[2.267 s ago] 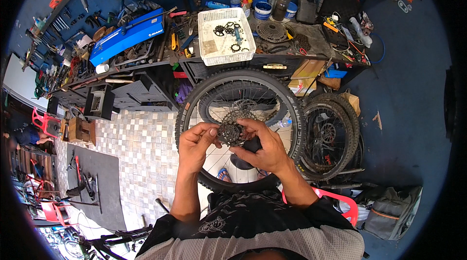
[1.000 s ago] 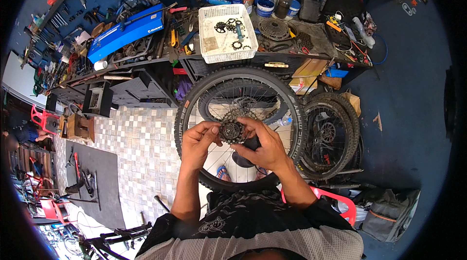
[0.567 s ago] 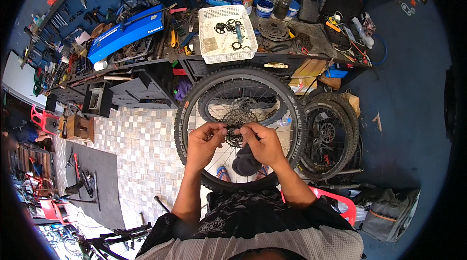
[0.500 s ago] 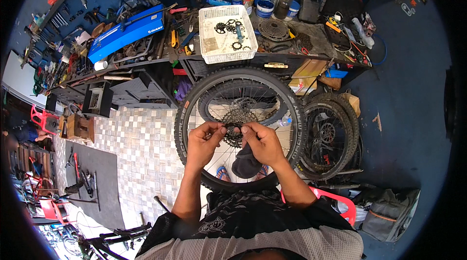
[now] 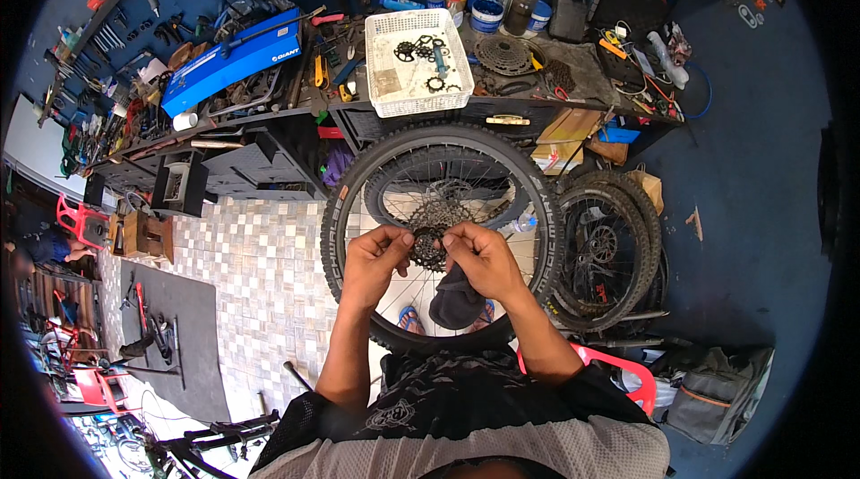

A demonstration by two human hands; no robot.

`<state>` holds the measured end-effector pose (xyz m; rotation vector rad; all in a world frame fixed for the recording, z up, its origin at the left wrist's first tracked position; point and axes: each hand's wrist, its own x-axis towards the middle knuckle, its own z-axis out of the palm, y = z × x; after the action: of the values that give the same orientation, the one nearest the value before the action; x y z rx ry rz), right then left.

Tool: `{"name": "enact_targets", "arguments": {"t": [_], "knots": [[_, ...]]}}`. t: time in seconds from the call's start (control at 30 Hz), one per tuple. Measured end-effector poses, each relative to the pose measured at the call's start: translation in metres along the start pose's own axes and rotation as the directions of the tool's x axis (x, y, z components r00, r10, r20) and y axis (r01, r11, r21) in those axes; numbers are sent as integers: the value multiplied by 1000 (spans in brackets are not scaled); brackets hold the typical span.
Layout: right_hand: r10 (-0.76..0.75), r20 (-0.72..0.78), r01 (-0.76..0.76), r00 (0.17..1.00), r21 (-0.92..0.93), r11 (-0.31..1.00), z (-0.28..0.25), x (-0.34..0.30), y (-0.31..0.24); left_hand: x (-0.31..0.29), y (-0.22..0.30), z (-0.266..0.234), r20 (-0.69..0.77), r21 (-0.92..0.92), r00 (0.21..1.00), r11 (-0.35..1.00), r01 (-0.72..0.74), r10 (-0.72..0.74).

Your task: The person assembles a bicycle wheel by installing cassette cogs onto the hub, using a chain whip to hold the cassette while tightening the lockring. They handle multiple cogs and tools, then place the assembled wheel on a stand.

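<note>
Both my hands meet over a large bicycle wheel [image 5: 341, 201], pinching a small dark toothed ring, apparently a sprocket [image 5: 430, 233], between thumbs and fingers. My left hand [image 5: 377, 266] grips its left edge. On the other edge is my right hand [image 5: 485, 264], its fingers closed. A black cloth [image 5: 456, 299] hangs beneath the right palm, seemingly tucked in that hand. Just behind the ring lies the wheel's cassette [image 5: 442, 213]; the dark parts overlap, so the ring's outline is hard to separate.
On the workbench ahead stands a white basket [image 5: 377, 103] holding small dark bike parts and a blue-grey tool. To its right lies a large cassette [image 5: 503, 55]. More wheels [image 5: 605, 250] lean at right; a blue box [image 5: 235, 62] sits left. A dark mat [image 5: 176, 300] carries tools.
My hands have shifted slightly, and the ring between them has tilted, exposing more of the dark toothed parts below. The cloth still hangs from my right hand.
</note>
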<state>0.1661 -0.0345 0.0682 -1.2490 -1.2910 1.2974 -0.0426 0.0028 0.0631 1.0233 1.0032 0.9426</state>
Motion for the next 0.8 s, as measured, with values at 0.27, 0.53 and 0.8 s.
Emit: {"name": "enact_targets", "arguments": {"t": [0.27, 0.53, 0.8], "knots": [[-8, -8, 9, 1000, 90, 996, -2, 5, 10, 8, -8, -3, -40, 226, 974, 951, -210, 225], [-58, -39, 51, 998, -162, 986, -19, 21, 51, 37, -61, -12, 37, 11, 999, 1000, -21, 21], [90, -73, -115, 993, -508, 853, -24, 34, 126, 75, -150, -18, 89, 208, 996, 978, 1, -19]]}}
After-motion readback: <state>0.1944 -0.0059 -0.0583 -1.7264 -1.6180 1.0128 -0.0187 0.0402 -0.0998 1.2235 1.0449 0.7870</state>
